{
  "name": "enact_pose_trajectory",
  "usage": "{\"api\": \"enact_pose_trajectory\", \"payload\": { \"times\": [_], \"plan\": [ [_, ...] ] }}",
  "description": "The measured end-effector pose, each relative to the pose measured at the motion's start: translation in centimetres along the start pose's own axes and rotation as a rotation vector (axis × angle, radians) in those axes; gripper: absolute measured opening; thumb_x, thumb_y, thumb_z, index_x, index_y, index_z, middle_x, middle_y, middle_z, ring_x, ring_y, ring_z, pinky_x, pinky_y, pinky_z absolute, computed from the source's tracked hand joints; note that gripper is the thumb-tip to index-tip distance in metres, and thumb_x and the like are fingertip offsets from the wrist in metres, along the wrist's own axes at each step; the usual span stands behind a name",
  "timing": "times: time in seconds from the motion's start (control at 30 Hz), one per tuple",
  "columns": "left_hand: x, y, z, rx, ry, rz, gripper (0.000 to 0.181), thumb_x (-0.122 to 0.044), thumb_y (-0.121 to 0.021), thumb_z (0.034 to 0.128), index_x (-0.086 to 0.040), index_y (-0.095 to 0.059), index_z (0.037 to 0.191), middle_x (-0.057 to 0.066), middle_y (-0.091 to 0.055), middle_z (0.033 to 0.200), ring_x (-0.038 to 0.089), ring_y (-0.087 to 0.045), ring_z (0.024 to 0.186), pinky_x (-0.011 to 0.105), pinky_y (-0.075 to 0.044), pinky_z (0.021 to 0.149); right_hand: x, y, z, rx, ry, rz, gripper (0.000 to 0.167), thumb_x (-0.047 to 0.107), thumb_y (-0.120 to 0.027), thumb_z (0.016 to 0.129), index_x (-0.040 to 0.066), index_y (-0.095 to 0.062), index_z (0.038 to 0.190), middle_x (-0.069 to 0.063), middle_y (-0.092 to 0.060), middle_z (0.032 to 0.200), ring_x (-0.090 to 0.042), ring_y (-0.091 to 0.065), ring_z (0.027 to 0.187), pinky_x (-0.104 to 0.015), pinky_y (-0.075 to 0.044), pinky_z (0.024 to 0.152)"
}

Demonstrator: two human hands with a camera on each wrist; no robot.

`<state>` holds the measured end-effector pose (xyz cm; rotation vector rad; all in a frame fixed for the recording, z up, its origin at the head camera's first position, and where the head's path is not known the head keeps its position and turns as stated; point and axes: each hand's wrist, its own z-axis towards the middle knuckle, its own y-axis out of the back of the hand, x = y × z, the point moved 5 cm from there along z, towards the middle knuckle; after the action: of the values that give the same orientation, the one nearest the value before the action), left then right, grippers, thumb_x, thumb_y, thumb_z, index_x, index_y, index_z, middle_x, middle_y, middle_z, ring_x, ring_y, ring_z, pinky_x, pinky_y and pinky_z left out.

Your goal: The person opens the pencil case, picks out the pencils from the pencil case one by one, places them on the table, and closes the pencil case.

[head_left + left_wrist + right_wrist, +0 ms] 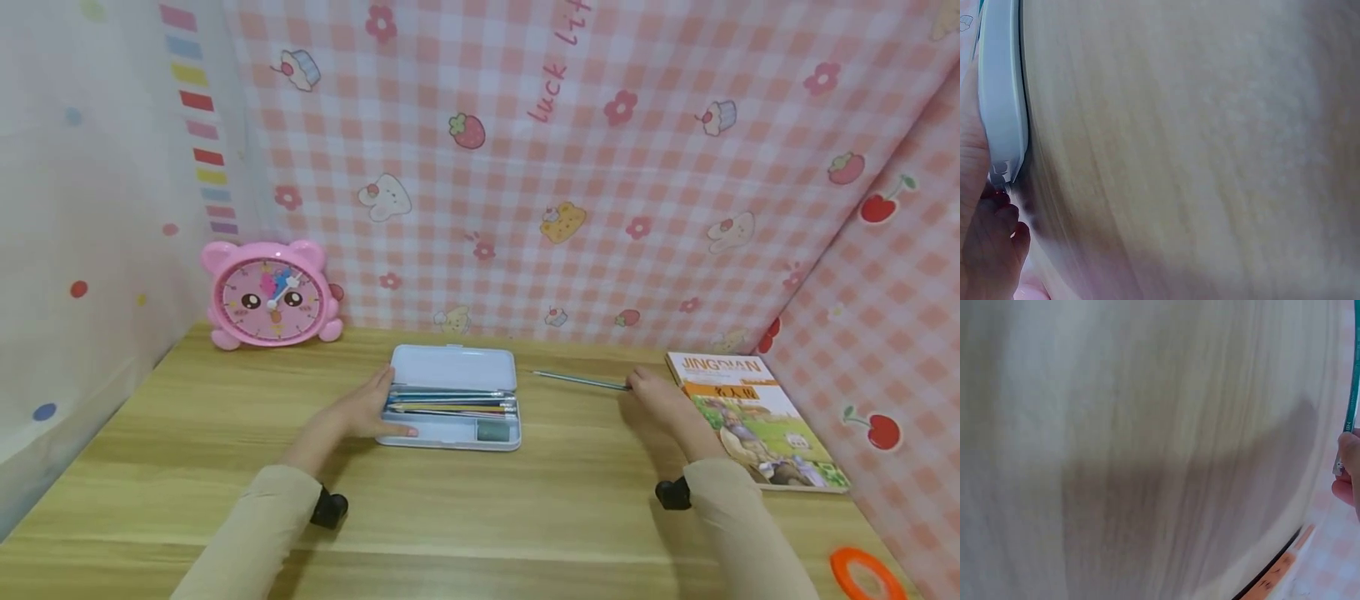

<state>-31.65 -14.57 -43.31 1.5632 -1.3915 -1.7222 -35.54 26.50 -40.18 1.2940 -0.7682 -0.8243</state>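
Note:
An open pale case [450,367] lies on the table, with several pencils [450,402] and a dark green block [492,430] inside. My left hand [367,410] grips the case's left end, thumb over the front edge; the left wrist view shows the hand [988,237] against the case's side [1004,94]. To the right of the case, my right hand [663,404] pinches a green pencil [581,381] by its right end, its tip pointing left toward the case. In the right wrist view the fingers [1350,450] hold that pencil [1354,381] near its end.
A pink clock [273,296] stands at the back left against the patterned cloth. A book [757,417] lies at the right, beside my right forearm. An orange ring-shaped object [843,567] is at the front right, partly out of view.

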Motion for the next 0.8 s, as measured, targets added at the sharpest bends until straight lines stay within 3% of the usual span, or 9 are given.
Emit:
{"api": "enact_pose_trajectory", "payload": {
  "times": [0.13,0.33,0.57,0.8],
  "plan": [
    [0.0,0.1,0.1,0.005,-0.006,0.001,0.114,-0.054,-0.067,0.0739,0.015,-0.005,0.140,0.034,-0.005,0.148,0.044,-0.008,0.138,0.051,-0.013,0.114,-0.9,-0.5,0.0,0.027,0.007,-0.062,0.014,-0.012,-0.055,0.080,-0.005,-0.058,0.092,-0.019,-0.055,0.095,-0.031,-0.058,0.085,-0.040,-0.053,0.073],
    [0.1,0.1,0.1,-0.007,-0.010,-0.011,0.114,-0.052,-0.069,0.0735,0.016,-0.005,0.140,0.034,-0.005,0.147,0.044,-0.009,0.138,0.051,-0.014,0.114,-1.0,-0.9,0.8,0.059,0.019,-0.072,0.015,-0.010,-0.053,0.082,-0.007,-0.057,0.096,-0.019,-0.054,0.094,-0.033,-0.058,0.085,-0.043,-0.052,0.074],
    [0.0,0.0,0.0,0.004,0.000,-0.020,0.114,-0.052,-0.069,0.0735,0.015,-0.005,0.140,0.034,-0.004,0.148,0.044,-0.008,0.138,0.051,-0.013,0.114,-1.0,-1.4,1.9,0.031,0.059,-0.113,0.011,-0.009,-0.051,0.082,-0.002,-0.057,0.087,-0.016,-0.055,0.089,-0.031,-0.058,0.082,-0.041,-0.052,0.071],
    [0.1,-0.1,0.1,0.003,0.011,-0.018,0.116,-0.053,-0.069,0.0726,0.013,-0.004,0.141,0.032,-0.003,0.148,0.043,-0.009,0.138,0.049,-0.014,0.115,-1.1,-1.7,2.8,0.047,0.047,-0.071,0.010,-0.004,-0.053,0.083,-0.001,-0.059,0.090,-0.015,-0.058,0.092,-0.031,-0.059,0.086,-0.041,-0.051,0.078]
  ]
}}
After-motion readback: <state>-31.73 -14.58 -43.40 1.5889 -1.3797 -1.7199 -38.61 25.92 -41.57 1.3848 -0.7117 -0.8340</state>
